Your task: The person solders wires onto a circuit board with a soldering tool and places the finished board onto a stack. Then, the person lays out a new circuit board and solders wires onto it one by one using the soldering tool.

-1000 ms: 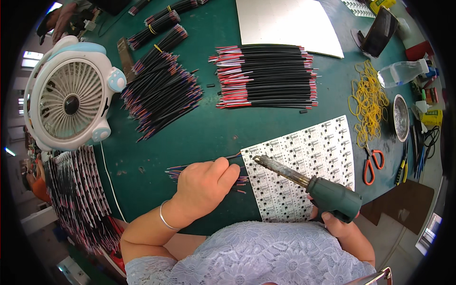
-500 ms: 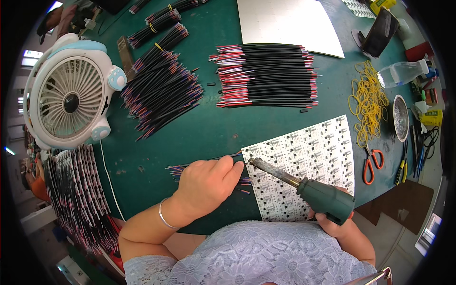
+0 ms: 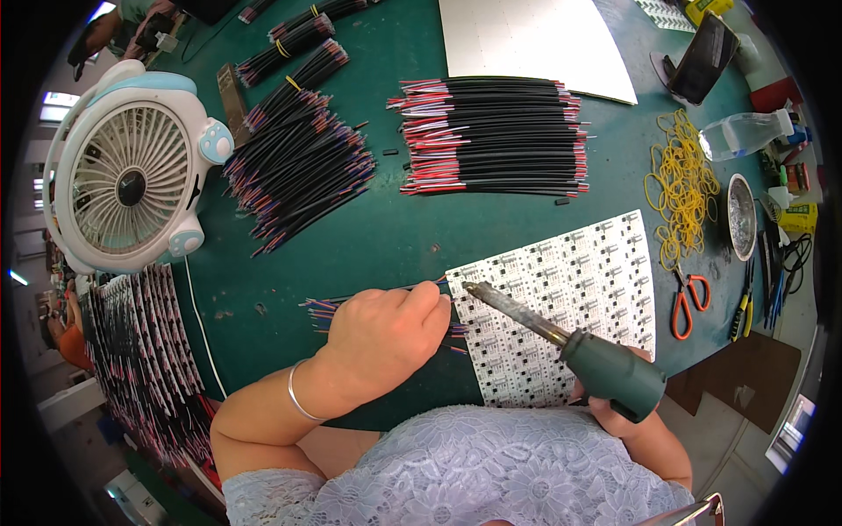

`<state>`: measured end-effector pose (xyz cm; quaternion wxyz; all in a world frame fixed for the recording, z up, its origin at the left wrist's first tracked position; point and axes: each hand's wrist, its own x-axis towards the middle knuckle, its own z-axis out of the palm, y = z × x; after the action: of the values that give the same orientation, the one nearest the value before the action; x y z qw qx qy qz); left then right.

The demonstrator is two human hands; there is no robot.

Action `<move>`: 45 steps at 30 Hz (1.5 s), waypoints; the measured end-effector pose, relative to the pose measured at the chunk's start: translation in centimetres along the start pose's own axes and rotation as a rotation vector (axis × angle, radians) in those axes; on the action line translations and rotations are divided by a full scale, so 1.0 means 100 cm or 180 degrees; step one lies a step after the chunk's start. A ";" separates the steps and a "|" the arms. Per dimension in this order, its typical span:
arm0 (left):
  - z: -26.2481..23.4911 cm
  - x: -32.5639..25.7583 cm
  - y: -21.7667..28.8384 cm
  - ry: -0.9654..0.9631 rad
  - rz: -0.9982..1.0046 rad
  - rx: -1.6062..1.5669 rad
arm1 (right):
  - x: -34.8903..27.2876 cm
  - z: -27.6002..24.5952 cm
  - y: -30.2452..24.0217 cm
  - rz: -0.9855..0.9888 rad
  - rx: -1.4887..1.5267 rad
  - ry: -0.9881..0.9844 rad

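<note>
My left hand (image 3: 379, 340) is closed, with thumb and fingers pinched together at the left edge of a white circuit board panel (image 3: 574, 263). Thin wires (image 3: 319, 312) with coloured ends stick out on both sides of this hand, some reaching the panel's edge. The exact pinch is hidden by my fingers. My right hand (image 3: 619, 419) grips the green handle of a soldering iron (image 3: 612, 373), which covers part of that hand. Its dark metal tip points up and left, over the panel's upper left part near my left fingertips; whether it touches cannot be told.
Beyond lie two piles of black cables (image 3: 509, 136) (image 3: 303, 171) and a blank white panel (image 3: 535, 44). A fan (image 3: 132, 180) stands at left. On the right are yellow rubber bands (image 3: 680, 188), red-handled scissors (image 3: 681, 311), a metal bowl (image 3: 741, 217) and a plastic bottle (image 3: 745, 136).
The soldering iron has shifted slightly right and toward me, its tip moving a little off the panel's left edge. My left hand has moved slightly left, still pinched.
</note>
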<state>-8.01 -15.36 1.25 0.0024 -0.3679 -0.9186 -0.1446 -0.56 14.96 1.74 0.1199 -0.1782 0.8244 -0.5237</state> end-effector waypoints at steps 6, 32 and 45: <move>0.005 -0.004 -0.006 0.0162 0.0065 -0.0100 | -0.007 0.001 0.007 0.0145 0.0238 0.0097; -0.010 -0.007 0.001 0.0710 0.0282 -0.0863 | -0.033 0.012 -0.003 0.1042 0.1989 0.0844; 0.019 -0.027 0.024 0.0481 -0.0165 -0.0147 | -0.035 0.013 0.003 0.0523 0.0719 0.0381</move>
<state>-4.19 -15.03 -0.20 0.0595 -0.3320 -0.9214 -0.1930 3.07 15.51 1.00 0.1323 -0.0639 0.7777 -0.6112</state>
